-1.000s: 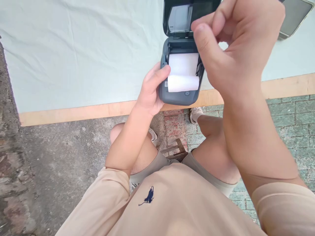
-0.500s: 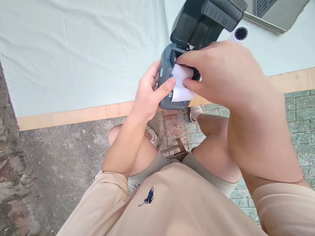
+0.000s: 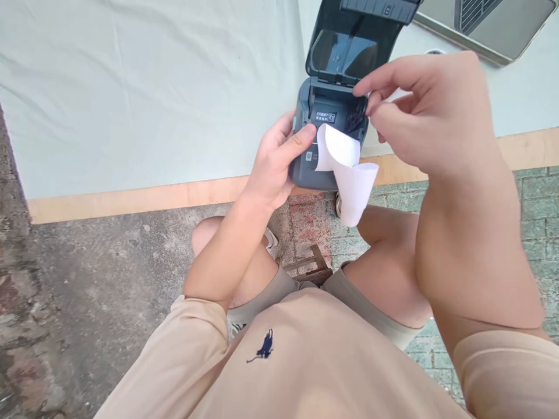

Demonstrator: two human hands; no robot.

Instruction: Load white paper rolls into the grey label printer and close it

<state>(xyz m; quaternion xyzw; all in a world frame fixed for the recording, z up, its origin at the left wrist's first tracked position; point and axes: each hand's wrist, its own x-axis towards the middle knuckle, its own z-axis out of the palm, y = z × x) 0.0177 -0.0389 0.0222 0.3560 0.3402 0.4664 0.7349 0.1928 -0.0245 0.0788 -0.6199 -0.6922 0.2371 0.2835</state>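
A small dark grey printer [image 3: 305, 169] sits at the table's front edge with its lid [image 3: 349, 49] swung up. Its paper bay shows bare, with a label inside. My left hand [image 3: 273, 166] grips the printer's left side, its thumb pressing one end of a white paper strip [image 3: 349, 180] against the front. The strip curls down over the table edge and back up to my right hand [image 3: 428, 116]. That hand hovers just right of the bay, fingers closed round what looks like the white paper roll, mostly hidden.
A pale cloth [image 3: 152, 87] covers the table, with a bare wooden edge [image 3: 131, 201] in front. A grey metal device [image 3: 493, 23] lies at the back right. Below are my knees, a wooden stool [image 3: 312, 267] and brick paving.
My right hand has lifted the paper out of the bay and drawn it to the right, leaving a loose strip hanging. The lid has opened wider. My left hand stays on the printer.
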